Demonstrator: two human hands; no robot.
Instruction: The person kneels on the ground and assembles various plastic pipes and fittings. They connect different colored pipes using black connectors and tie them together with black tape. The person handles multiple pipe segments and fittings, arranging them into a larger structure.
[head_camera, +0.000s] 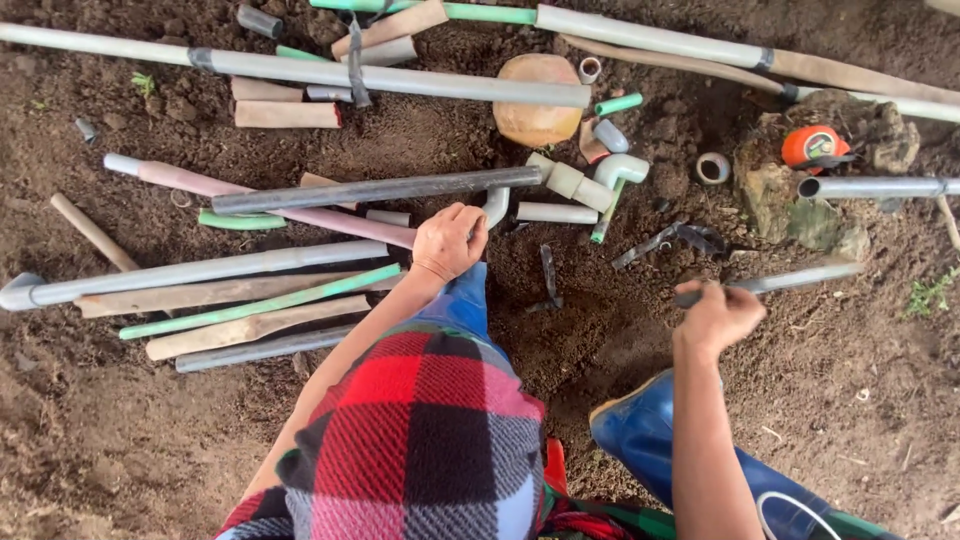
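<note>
Boot: a blue rubber boot (640, 440) stands nearest, on bare soil (120, 440), right of a red-and-black checked cloth (420, 440) over the person's knee.
Right hand: the right hand (718, 315) is closed in a fist round the near end of a thin grey rod (790, 279); its fingers curl fully about it. The rod runs right, lying low over the soil.
Left hand: the left hand (449, 241) is left of the right one, fingers folded loosely, knuckles up. It rests on the end of a pink pipe (270, 203); whether it grips it I cannot tell.
Pipes: grey, green and tan pipes (200, 290) lie side by side left of the left hand.
Fittings: white elbow fittings (600, 180) sit just beyond the hands.
Containers: a tan round gourd-like vessel (537, 100) lies farther off, contents hidden.
Tape: an orange tape measure (815, 147) rests on a rock (790, 195) at far right.
Far edge: long grey pipes (400, 78) cross the soil.
</note>
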